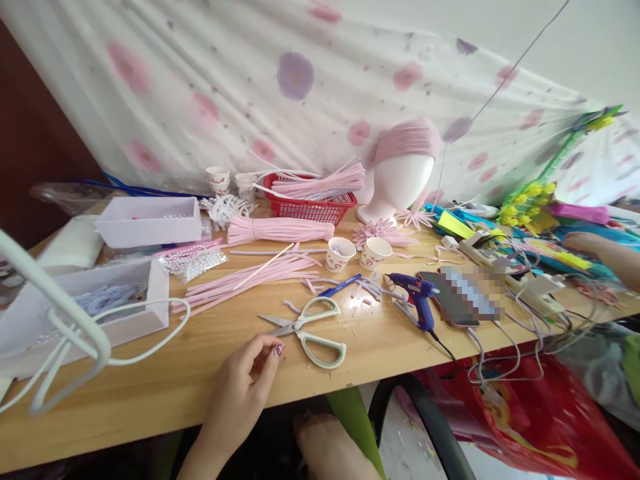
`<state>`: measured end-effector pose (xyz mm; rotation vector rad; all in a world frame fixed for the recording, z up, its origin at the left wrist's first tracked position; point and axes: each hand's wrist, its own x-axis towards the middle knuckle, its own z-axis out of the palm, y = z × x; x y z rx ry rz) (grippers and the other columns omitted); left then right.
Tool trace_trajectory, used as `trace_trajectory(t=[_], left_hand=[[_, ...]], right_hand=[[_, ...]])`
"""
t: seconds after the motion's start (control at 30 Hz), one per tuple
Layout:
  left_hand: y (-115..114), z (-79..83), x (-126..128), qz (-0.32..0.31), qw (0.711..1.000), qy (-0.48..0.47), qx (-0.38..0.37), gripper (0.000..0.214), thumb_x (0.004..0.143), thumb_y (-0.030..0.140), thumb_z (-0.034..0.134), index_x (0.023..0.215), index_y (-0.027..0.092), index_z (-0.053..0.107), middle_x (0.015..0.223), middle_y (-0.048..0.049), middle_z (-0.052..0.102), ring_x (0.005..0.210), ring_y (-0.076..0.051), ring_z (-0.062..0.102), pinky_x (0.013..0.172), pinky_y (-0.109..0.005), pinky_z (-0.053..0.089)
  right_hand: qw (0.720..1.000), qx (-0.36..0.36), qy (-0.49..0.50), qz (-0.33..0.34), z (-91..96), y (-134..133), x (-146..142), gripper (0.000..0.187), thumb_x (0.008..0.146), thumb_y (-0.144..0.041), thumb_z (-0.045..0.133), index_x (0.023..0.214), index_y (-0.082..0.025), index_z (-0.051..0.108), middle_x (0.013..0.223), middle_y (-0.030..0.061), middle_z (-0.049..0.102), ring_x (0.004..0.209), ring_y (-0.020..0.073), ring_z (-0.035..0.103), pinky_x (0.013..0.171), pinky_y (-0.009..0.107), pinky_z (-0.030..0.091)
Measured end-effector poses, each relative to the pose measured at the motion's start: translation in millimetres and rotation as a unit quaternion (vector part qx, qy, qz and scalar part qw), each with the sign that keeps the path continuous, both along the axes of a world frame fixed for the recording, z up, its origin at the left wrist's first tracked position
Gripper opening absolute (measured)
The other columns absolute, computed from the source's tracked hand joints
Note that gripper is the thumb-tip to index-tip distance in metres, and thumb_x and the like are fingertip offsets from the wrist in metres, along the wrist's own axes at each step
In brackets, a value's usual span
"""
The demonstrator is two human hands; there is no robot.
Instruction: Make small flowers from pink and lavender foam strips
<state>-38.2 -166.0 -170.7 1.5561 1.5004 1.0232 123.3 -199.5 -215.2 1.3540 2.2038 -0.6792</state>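
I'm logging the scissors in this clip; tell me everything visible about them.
The scissors have silvery, metal-looking blades and two pale green, plastic-looking loop handles, joined at a pivot. They lie open on the wooden table, blades pointing left, handles spread to the right. The left hand is right beside the lower blade; whether its fingers touch the metal is unclear. No hand is in the loops.
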Motion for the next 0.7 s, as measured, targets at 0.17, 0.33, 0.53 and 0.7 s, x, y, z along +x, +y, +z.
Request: trace_trajectory(t=[0.17,0.33,0.53,0.7], left_hand=[[0.5,5.1,0.4,0.006,1.000,-0.006,0.020,0.020,0.090,0.035,0.050,0.084,0.020,0.062,0.069,0.0007,0.062,0.064,-0.015,0.058,0.061,-0.023,0.045],[1.0,7.1,-0.3,0.007,1.000,-0.025,0.013,0.018,0.090,0.032,0.051,0.085,0.019,0.061,0.069,0.0012,0.060,0.064,-0.014,0.057,0.060,-0.022,0.043],[-0.3,7.0,-0.1,0.006,0.999,-0.027,0.022,0.017,0.090,0.032,0.052,0.084,0.019,0.060,0.067,0.0017,0.058,0.062,-0.013,0.055,0.059,-0.022,0.042],[0.1,5.1,0.3,0.009,0.999,-0.026,0.017,0.017,0.090,0.032,0.052,0.084,0.019,0.062,0.069,0.0007,0.061,0.063,-0.014,0.057,0.060,-0.023,0.044]], right_hand=[[0.998,-0.056,0.026,-0.003,4.5,9.6,17.7,0.034,0.079,-0.002,0.049,0.101,-0.010,0.074,0.100,0.0184,0.075,0.092,0.0295,0.073,0.073,0.030,0.053],[0.990,-0.122,0.072,0.001,6.4,21.4,35.8,0.033,0.078,-0.009,0.057,0.103,-0.023,0.073,0.095,0.0027,0.077,0.088,0.0187,0.070,0.066,0.020,0.045],[0.995,-0.084,0.047,-0.022,0.9,17.5,30.5,0.026,0.076,-0.016,0.065,0.100,-0.020,0.073,0.098,0.0077,0.075,0.092,0.0236,0.069,0.065,0.024,0.045],[0.999,-0.028,0.017,-0.003,21.2,1.1,12.9,0.028,0.082,-0.004,0.049,0.094,-0.010,0.074,0.095,0.0189,0.074,0.090,0.0290,0.070,0.069,0.031,0.046]])
